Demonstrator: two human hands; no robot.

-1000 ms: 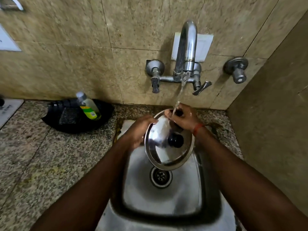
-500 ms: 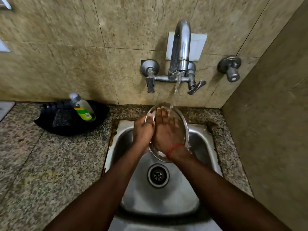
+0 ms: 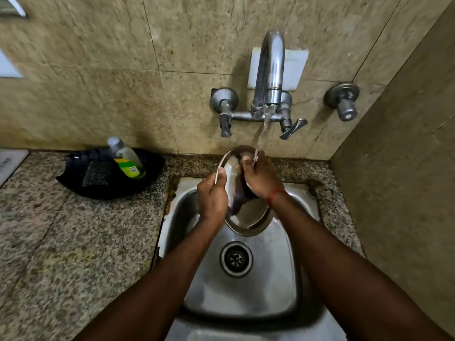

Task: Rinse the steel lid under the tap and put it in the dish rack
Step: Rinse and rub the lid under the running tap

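Note:
The round steel lid (image 3: 253, 215) stands tilted above the sink (image 3: 246, 286), its shiny face towards me. My left hand (image 3: 211, 195) grips its left rim, thumb over the edge. My right hand (image 3: 261, 178) lies across the upper part of the lid with fingers on the metal, and water from the tap (image 3: 269, 75) falls onto those fingers. The lid's knob is hidden. No dish rack shows in this view.
A black tray (image 3: 108, 183) with a dish-soap bottle (image 3: 128, 158) and a scrub pad sits on the granite counter (image 3: 73, 242) to the left. Wall valves flank the tap. A tiled side wall stands close on the right. The drain (image 3: 235, 259) is uncovered.
The lid has turned from knob side to its other face and moved up under the stream. My right hand went from flat over the lid to rubbing its upper part.

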